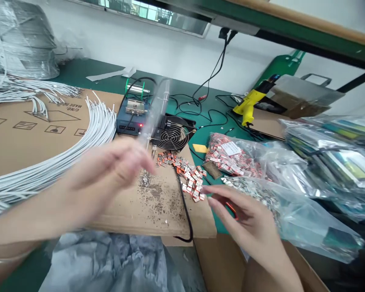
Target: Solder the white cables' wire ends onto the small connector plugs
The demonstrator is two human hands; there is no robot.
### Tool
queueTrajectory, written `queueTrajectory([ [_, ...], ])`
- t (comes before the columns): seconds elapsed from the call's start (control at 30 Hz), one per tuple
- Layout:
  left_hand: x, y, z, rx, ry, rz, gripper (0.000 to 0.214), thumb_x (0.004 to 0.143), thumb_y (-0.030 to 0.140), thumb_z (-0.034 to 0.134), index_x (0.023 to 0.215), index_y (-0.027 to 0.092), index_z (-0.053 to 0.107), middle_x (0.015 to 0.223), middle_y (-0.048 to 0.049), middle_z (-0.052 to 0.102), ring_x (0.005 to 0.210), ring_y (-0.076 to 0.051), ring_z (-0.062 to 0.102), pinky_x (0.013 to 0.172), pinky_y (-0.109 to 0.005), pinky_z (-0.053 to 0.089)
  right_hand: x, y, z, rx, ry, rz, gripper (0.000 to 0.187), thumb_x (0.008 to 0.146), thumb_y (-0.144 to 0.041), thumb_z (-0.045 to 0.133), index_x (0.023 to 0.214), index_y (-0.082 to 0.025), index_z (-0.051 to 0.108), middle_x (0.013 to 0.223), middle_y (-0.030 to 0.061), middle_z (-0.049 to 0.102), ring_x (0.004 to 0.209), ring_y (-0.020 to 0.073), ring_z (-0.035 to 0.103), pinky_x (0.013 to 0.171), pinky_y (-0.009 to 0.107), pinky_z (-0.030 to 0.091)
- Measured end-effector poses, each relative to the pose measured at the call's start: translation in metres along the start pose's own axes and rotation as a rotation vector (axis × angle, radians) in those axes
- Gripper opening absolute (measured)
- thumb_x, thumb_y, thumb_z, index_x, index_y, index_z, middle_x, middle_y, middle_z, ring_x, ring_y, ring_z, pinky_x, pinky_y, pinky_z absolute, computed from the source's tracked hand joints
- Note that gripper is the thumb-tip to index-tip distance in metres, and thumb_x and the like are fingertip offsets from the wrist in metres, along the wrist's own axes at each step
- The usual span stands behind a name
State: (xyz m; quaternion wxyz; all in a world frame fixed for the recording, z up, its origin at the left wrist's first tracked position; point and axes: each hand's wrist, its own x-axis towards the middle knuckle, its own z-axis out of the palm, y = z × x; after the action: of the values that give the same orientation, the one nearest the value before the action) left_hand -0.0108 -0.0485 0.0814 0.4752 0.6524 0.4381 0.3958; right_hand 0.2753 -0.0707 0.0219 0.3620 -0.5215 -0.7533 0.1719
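My left hand (109, 178), smeared by motion, hovers over the cardboard in front of the soldering gear. Its fingers are too blurred to show whether they grip anything. Just beyond them a see-through, streaky long shape (156, 107) slants upward; I cannot make out what it is. My right hand (246, 219) is at the right edge of the cardboard, thumb and forefinger apart. Its fingertips reach the near end of a loose pile of small orange-and-white metal connectors (194, 178). Something orange-red (231, 211) shows beneath that hand, partly hidden.
White cables (100, 125) lie bundled across the cardboard (63, 142) at left. Behind stand a blue soldering station (129, 123), a solder spool (136, 90) and a fan (174, 136). Bagged connectors (228, 156), bagged metal parts (261, 194) and a yellow heat gun (249, 103) are at right.
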Motion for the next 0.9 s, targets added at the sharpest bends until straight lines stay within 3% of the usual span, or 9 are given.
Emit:
queueTrajectory([
  [0.07,0.0,0.006,0.027,-0.068,-0.377,-0.021,0.031,0.093,0.035,0.033,0.087,0.022,0.061,0.061,0.0063,0.041,0.051,-0.006,0.038,0.046,-0.014,0.029,-0.002,-0.012,0.011,0.174,-0.003,-0.014,0.023,0.083,-0.017,0.057,0.103,-0.027,0.064,0.087,0.0034,0.069,0.071,0.0175,0.063,0.061,0.026,0.049],
  [0.17,-0.012,-0.009,0.049,-0.016,-0.612,-0.155,0.037,0.094,0.041,0.028,0.09,0.02,0.059,0.061,0.0052,0.04,0.054,-0.009,0.039,0.051,-0.018,0.033,-0.006,-0.026,0.026,0.44,-0.041,0.006,0.025,0.083,-0.019,0.057,0.107,-0.026,0.063,0.079,0.0027,0.067,0.062,0.0148,0.06,0.054,0.023,0.048],
  [0.3,-0.039,-0.046,0.054,0.049,-0.547,-0.329,0.04,0.093,0.044,0.026,0.092,0.019,0.056,0.06,0.0054,0.04,0.056,-0.011,0.04,0.056,-0.02,0.036,-0.008,-0.034,0.047,0.509,-0.101,0.077,0.007,0.081,-0.019,0.059,0.08,-0.019,0.065,0.065,0.0023,0.062,0.055,0.0129,0.053,0.049,0.022,0.044],
  [0.5,-0.059,-0.077,0.063,-0.232,-0.426,-0.473,0.027,0.089,0.044,0.041,0.086,0.019,0.05,0.062,0.0052,0.05,0.048,-0.008,0.046,0.048,-0.018,0.036,-0.01,-0.036,0.075,0.613,-0.313,0.123,0.013,0.08,-0.022,0.061,0.069,-0.016,0.064,0.058,0.0005,0.057,0.055,0.0121,0.05,0.05,0.023,0.039],
  [0.57,-0.059,-0.082,0.067,-0.215,-0.302,-0.407,0.027,0.087,0.041,0.048,0.075,0.017,0.05,0.058,0.0049,0.049,0.05,-0.008,0.048,0.05,-0.019,0.037,-0.011,-0.035,0.079,0.689,-0.23,0.165,0.014,0.079,-0.021,0.061,0.066,-0.017,0.062,0.057,-0.0013,0.053,0.053,0.0109,0.047,0.049,0.022,0.036],
  [0.67,-0.058,-0.084,0.068,-0.217,-0.185,-0.362,0.029,0.085,0.039,0.053,0.069,0.015,0.053,0.061,0.0032,0.05,0.051,-0.008,0.052,0.051,-0.019,0.038,-0.011,-0.031,0.078,0.766,0.111,0.232,0.015,0.083,-0.018,0.056,0.069,-0.019,0.057,0.059,-0.0028,0.05,0.054,0.0106,0.045,0.05,0.022,0.037],
  [0.7,-0.057,-0.084,0.068,-0.255,-0.179,-0.383,0.029,0.084,0.04,0.054,0.069,0.015,0.054,0.061,0.0032,0.051,0.049,-0.008,0.052,0.049,-0.019,0.038,-0.01,-0.031,0.077,0.746,0.157,0.221,0.013,0.083,-0.017,0.056,0.071,-0.02,0.058,0.06,-0.0025,0.05,0.056,0.0111,0.046,0.052,0.022,0.038],
  [0.73,-0.057,-0.084,0.068,-0.298,-0.177,-0.412,0.029,0.083,0.04,0.056,0.07,0.015,0.055,0.059,0.0036,0.05,0.047,-0.007,0.052,0.047,-0.019,0.037,-0.01,-0.031,0.076,0.712,0.132,0.196,0.009,0.081,-0.016,0.058,0.073,-0.02,0.06,0.062,-0.0018,0.052,0.057,0.0118,0.047,0.053,0.023,0.039],
  [0.9,-0.057,-0.085,0.069,-0.364,-0.145,-0.474,0.028,0.077,0.041,0.063,0.073,0.014,0.061,0.049,0.0039,0.051,0.043,-0.009,0.051,0.044,-0.019,0.038,-0.007,-0.041,0.075,0.614,-0.302,0.139,0.004,0.074,-0.014,0.064,0.074,-0.017,0.067,0.063,0.0012,0.06,0.059,0.013,0.053,0.052,0.024,0.043],
])
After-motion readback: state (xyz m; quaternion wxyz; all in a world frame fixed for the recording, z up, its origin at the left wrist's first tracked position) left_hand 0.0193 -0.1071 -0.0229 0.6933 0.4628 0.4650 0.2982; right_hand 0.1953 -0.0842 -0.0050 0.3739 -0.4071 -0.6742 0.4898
